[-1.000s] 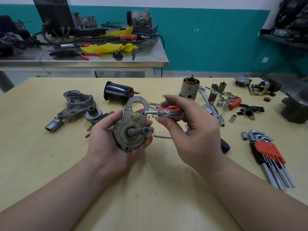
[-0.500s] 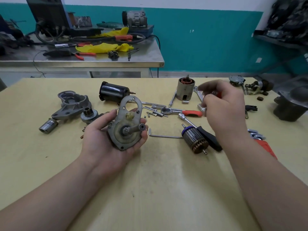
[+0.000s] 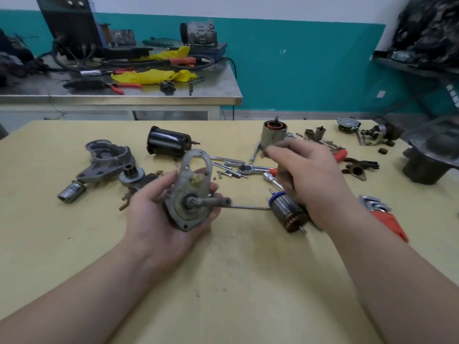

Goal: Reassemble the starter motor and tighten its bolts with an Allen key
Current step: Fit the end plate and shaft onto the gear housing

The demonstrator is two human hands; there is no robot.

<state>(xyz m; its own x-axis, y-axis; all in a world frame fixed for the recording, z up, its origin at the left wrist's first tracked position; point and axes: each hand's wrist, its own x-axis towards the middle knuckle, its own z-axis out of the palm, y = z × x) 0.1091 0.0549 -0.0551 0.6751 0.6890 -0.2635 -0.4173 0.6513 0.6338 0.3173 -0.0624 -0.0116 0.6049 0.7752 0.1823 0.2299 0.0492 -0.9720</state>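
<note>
My left hand [image 3: 154, 217] cups a grey oval gear plate [image 3: 192, 170] with a short shaft [image 3: 213, 202] pointing right. My right hand [image 3: 313, 180] hovers, blurred, above the table just right of the plate, fingertips drawn together near a grey cylinder with copper windings [image 3: 273, 134]; whether anything is pinched I cannot make out. An armature [image 3: 288, 216] lies under that hand's wrist. A loose L-shaped Allen key [image 3: 248, 207] lies between plate and armature. The black motor housing [image 3: 169, 142], nose housing [image 3: 106, 157] and pinion [image 3: 131, 173] lie at the back left.
Small bolts [image 3: 228, 173] and a ratchet [image 3: 248, 168] lie behind the plate. A socket [image 3: 72, 193] sits at the left. A red Allen key set [image 3: 387, 220] lies at the right, dark parts [image 3: 424, 165] beyond it. A cluttered steel bench [image 3: 124, 98] stands behind.
My right hand put the red-handled screwdriver down, reached to the parts at the back right, and has now swung back left toward the plate. The left hand kept hold of the plate.
</note>
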